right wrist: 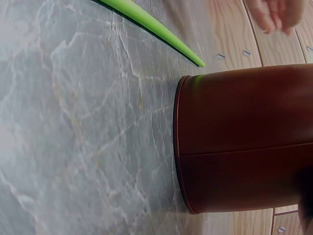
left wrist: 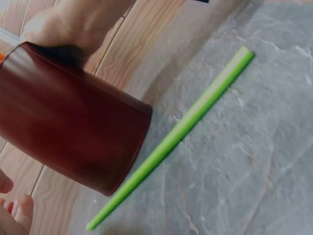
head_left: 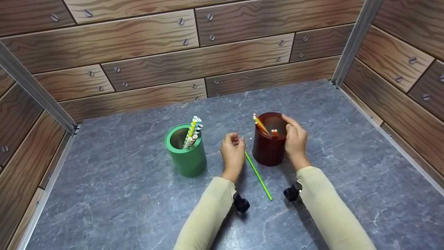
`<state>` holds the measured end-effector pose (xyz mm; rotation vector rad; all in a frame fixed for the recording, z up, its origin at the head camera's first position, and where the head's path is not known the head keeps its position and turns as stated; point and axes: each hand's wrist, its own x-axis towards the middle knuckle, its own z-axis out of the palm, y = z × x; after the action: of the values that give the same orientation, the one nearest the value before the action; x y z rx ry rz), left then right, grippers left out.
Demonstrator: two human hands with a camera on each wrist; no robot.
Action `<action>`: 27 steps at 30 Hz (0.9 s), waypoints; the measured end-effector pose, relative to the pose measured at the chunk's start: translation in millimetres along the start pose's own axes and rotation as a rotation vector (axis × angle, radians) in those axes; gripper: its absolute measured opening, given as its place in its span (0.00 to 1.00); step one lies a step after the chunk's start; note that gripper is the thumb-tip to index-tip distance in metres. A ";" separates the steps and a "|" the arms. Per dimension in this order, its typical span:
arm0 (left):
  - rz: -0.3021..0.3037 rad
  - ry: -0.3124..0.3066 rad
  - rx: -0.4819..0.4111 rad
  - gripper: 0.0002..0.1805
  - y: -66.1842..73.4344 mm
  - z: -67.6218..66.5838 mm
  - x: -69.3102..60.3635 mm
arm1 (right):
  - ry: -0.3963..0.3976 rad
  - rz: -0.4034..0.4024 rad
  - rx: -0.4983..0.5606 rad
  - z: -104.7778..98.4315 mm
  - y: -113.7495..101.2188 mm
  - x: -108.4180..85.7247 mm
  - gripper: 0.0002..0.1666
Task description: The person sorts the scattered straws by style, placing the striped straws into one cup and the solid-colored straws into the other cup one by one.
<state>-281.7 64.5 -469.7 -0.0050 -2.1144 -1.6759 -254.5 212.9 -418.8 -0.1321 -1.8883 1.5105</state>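
A dark red-brown cup (head_left: 269, 150) stands upright on the table, with several thin orange and yellow sticks (head_left: 262, 126) inside it. My right hand (head_left: 296, 143) grips its right side, near the rim. Left of the cup, my left hand (head_left: 233, 153) hovers with loosely bent fingers and holds nothing. Between the hands a thin bright green stick (head_left: 258, 175) lies slantwise on the table, its far end close to my left hand. In the left wrist view the whole green stick (left wrist: 171, 139) shows beside the cup (left wrist: 73, 117).
To the left stands a green cup (head_left: 189, 161) with several patterned sticks (head_left: 192, 132) leaning at its right rim. The grey marbled table (head_left: 114, 180) is bounded by wood-patterned walls (head_left: 145, 45) at the back and both sides.
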 end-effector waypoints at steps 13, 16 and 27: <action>-0.170 -0.099 0.269 0.12 -18.1 3.3 -3.6 | 0.002 0.003 -0.009 0.0 0.9 -0.8 0.21; -0.161 -0.096 0.306 0.11 -21.5 5.4 -4.8 | -0.002 0.006 -0.009 -0.1 0.6 -1.1 0.21; -0.214 -0.111 0.349 0.10 -27.2 8.5 -2.3 | -0.068 0.038 -0.081 -3.1 26.5 10.9 0.22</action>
<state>-289.8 65.8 -497.1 0.2482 -2.5423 -1.4215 -269.8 229.0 -437.2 -0.1558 -2.0128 1.4804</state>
